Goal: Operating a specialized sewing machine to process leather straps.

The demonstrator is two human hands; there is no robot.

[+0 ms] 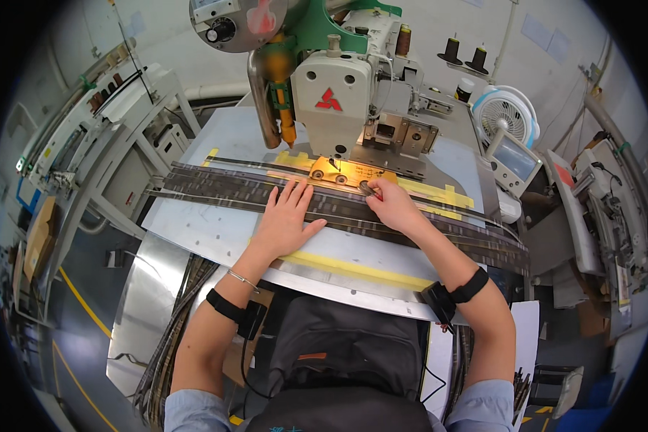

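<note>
My left hand (286,219) lies flat with fingers stretched, pressing on long dark patterned strips (230,189) that run across the pale machine table (194,227). My right hand (396,205) is closed in a pinch beside the right end of a yellow plate (349,173) under the sewing machine head (333,90). A small, dark, metallic-looking piece shows at its fingertips, too small to name. Round metal fittings sit along the plate's near edge. Yellow tape (443,201) is stuck along the table around the strips.
A metal tube and an orange nozzle (286,126) hang left of the machine head. To the right stand a small white fan (502,115) and a screen panel (515,160). More dark strips (173,331) hang below the table's front edge. Thread spools (450,50) stand behind.
</note>
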